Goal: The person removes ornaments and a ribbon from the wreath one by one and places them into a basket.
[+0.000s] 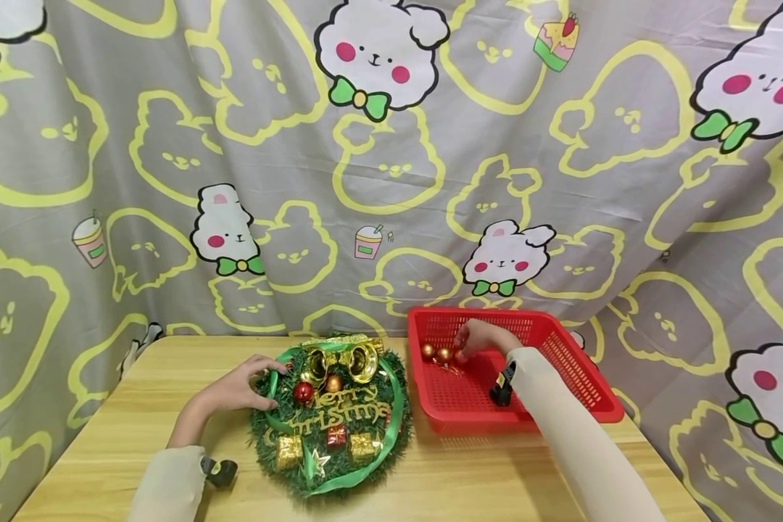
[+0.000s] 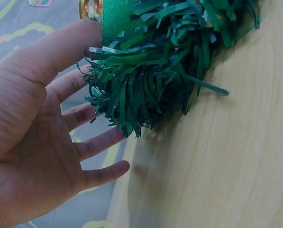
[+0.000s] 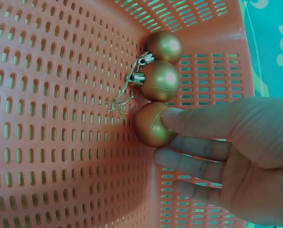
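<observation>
A green tinsel Christmas wreath (image 1: pixel 394 435) lies on the table, trimmed with green ribbon, gold bells (image 1: pixel 363 362), a red ball (image 1: pixel 303 392), small gift boxes and gold "Merry Christmas" lettering. At its left edge is my left hand (image 1: pixel 241 384), thumb over the ribbon side and the other fingers extended and spread beside the tinsel (image 2: pixel 141 90). Inside the red plastic basket (image 1: pixel 528 420), my right hand (image 3: pixel 227 147) pinches a gold Christmas ball (image 3: pixel 151 126) between thumb and fingers. Two more gold balls (image 3: pixel 161 80) with string loops sit in a row against the basket wall.
The light wooden table (image 1: pixel 222 500) holds the wreath on the left and the basket on the right. Behind both hangs a grey curtain (image 1: pixel 391 275) with cartoon rabbits, close to the table's back edge.
</observation>
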### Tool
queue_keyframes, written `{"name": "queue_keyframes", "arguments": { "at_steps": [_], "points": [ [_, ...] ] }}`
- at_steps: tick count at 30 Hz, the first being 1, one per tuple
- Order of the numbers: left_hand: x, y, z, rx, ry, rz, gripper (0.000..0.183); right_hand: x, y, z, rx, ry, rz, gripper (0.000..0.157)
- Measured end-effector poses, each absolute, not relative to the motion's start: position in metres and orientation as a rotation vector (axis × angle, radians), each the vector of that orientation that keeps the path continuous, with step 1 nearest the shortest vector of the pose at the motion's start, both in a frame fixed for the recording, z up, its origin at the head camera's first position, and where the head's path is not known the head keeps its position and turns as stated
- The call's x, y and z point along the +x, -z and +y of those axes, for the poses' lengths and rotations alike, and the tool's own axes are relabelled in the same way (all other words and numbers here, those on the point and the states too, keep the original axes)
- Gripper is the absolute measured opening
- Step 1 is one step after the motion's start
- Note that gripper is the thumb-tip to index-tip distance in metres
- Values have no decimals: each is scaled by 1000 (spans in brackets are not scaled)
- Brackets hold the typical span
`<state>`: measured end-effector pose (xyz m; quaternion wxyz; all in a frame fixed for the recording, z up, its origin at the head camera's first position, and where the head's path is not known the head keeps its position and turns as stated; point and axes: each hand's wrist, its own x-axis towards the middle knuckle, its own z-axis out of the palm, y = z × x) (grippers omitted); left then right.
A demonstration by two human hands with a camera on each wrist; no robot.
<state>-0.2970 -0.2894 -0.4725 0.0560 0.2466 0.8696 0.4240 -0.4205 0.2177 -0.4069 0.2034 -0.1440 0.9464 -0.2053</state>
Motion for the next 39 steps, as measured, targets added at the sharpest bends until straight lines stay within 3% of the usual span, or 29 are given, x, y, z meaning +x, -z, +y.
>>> {"name": "queue_keyframes", "arguments": {
  "at_steps": [18,39],
  "points": [
    [-297,471,-289,755,-1289,2628,57,-420,402,218,-431,511,2657,19],
    [-298,472,-291,745,-1282,2638,58,-416,368,210,-570,515,2662,24]
  ]
}}
